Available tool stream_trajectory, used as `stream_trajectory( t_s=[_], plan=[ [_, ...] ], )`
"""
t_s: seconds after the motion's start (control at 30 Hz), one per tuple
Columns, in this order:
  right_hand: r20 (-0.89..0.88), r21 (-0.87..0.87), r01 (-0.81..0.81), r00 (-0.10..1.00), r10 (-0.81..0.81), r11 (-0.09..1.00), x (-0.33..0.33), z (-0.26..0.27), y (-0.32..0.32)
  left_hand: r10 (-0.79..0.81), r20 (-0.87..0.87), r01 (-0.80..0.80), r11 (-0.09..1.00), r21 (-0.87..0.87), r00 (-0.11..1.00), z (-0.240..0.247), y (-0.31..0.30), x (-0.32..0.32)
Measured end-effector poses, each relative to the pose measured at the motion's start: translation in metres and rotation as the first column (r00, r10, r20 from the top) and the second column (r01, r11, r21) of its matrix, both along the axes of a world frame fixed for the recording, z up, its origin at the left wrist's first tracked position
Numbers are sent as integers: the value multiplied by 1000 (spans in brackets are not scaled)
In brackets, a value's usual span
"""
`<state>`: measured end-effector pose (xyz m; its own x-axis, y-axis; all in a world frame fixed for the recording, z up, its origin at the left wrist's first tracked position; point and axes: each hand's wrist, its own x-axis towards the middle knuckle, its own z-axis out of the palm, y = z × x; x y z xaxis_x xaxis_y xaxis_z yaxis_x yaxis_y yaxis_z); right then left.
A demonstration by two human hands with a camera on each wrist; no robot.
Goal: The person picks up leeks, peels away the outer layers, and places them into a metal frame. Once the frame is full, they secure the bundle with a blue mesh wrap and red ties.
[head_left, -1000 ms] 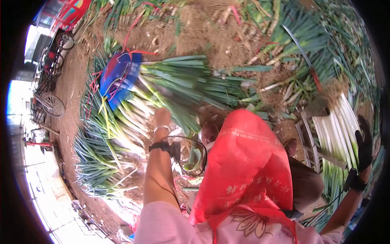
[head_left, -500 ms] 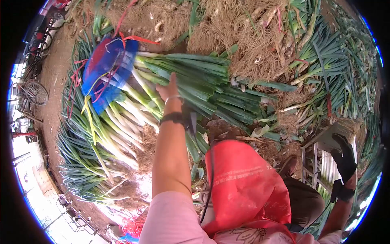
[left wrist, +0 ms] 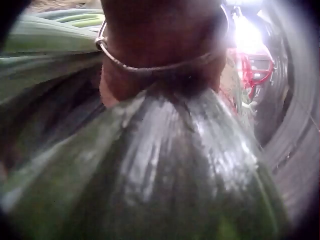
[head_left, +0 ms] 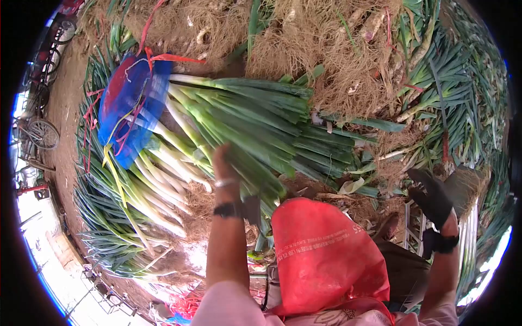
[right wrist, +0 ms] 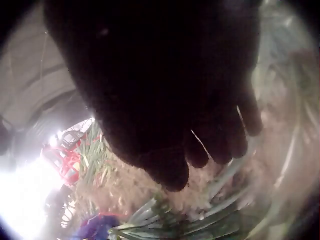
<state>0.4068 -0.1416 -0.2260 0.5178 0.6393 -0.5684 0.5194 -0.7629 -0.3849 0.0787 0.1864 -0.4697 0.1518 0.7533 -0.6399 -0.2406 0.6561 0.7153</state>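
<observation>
My bare left hand [head_left: 223, 165] grips the stalks of some long green onions [head_left: 247, 168] at the lower edge of a spread pile [head_left: 266, 108]. In the left wrist view their broad green leaves [left wrist: 160, 165] fan out from just beneath my wrist. The fingers are hidden there. My right hand [head_left: 429, 198], in a dark glove, hovers over the metal rack [head_left: 414, 228] at the right with its fingers held out. Seen in the right wrist view, the glove [right wrist: 165, 100] is a dark silhouette with fingers slightly apart and nothing between them.
A blue and red plastic sheet [head_left: 133, 106] with strings covers part of the pile. White-stemmed onions [head_left: 166, 201] lie left. Root heaps [head_left: 337, 60] spread beyond. A long blade [head_left: 436, 89] rests on onions at right, near a dark flat plate [head_left: 465, 187]. A red apron [head_left: 326, 250] covers my lap.
My left hand reached up onto the leaves, then drew back towards my body with some onions. My right hand left the white stems by the rack and moved left.
</observation>
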Motion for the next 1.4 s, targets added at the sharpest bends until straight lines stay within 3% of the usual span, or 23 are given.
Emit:
stream_trajectory(
  t_s=[0.03, 0.07, 0.13, 0.2, 0.23, 0.27, 0.3, 0.37, 0.4, 0.47, 0.53, 0.6, 0.67, 0.7, 0.73, 0.77, 0.83, 0.93, 1.03, 1.1, 1.3, 1.33, 1.4],
  plan=[
    [11, 36, -103, 995, 103, 994, 0, -12, 20, 59, 38, -52, 984, -170, 998, 7, -19, -1],
    [29, 71, -203, 979, 202, 977, -1, -29, 40, 41, 46, -35, 991, -128, 998, 17, -40, 5],
    [-30, 262, -274, 956, 292, 925, -19, -60, 92, -327, -37, 326, 945, -34, 944, 13, -53, 10],
    [-38, 294, -319, 938, 345, 901, -51, -85, 148, -266, 80, 269, 963, -30, 961, 39, -75, 53],
    [-14, 327, -308, 944, 330, 894, -72, -106, 168, -445, -12, 436, 871, 228, 896, 30, -82, 61],
    [14, 361, -297, 949, 314, 884, -90, -120, 185, -243, 343, 253, 967, 16, 908, 37, -100, 77],
    [18, 365, -307, 946, 323, 879, -104, -113, 203, -552, 66, 488, 781, 390, 831, 13, -114, 85],
    [129, 7, -326, 938, 322, 945, -124, -95, 229, -673, -308, 685, 410, 602, 673, 8, -136, 93],
    [67, -12, -205, 976, 206, 979, -118, -99, 230, -635, -14, 551, 659, 512, 772, 43, -150, 98],
    [-33, 32, -172, 984, 173, 985, -93, -133, 209, -493, 273, 396, 853, 341, 826, 68, -150, 98],
    [-142, 70, -138, 979, 147, 988, -75, -142, 194, -925, -132, 882, 285, 375, 355, 70, -128, 80],
    [-238, 12, -193, 953, 190, 981, -67, -135, 183, -951, -297, 935, -20, 353, 91, 59, -90, 63],
    [-278, 62, -148, 947, 160, 987, -56, -124, 168, -772, 350, 805, 589, 77, 531, 8, -49, 31],
    [-305, 113, -92, 944, 122, 989, -50, -116, 159, -575, 2, 574, 816, -75, 818, 39, -42, 32],
    [-311, 111, -98, 942, 128, 989, -44, -110, 150, -463, -86, 466, 884, 18, 882, 35, -31, 27],
    [-304, 173, -143, 933, 191, 974, -40, -103, 140, -458, -91, 461, 887, 14, 884, 35, -27, 30],
    [-292, 236, -190, 922, 256, 953, -47, -95, 127, -309, 261, 312, 950, 34, 914, 43, -28, 44],
    [-452, 337, -46, 868, 204, 941, -68, -85, 123, -310, 603, 423, 905, -50, 735, 89, -51, 76],
    [-367, 391, -6, 916, 162, 920, -89, -71, 124, -257, 639, 297, 954, 48, 725, 99, -52, 75],
    [280, 436, -469, 882, 379, 768, -104, -57, 132, -295, 612, 318, 945, 74, 734, 117, -53, 66],
    [165, 423, -316, 948, 271, 849, -138, -30, 132, -388, 596, 313, 921, 230, 703, 170, -78, 62],
    [64, 626, -260, 957, 284, 735, -134, -26, 127, -425, 604, 317, 905, 283, 675, 176, -77, 57],
    [-73, 627, -189, 952, 298, 756, -128, -2, 108, -482, 636, 331, 876, 351, 602, 194, -88, 50]
  ],
)
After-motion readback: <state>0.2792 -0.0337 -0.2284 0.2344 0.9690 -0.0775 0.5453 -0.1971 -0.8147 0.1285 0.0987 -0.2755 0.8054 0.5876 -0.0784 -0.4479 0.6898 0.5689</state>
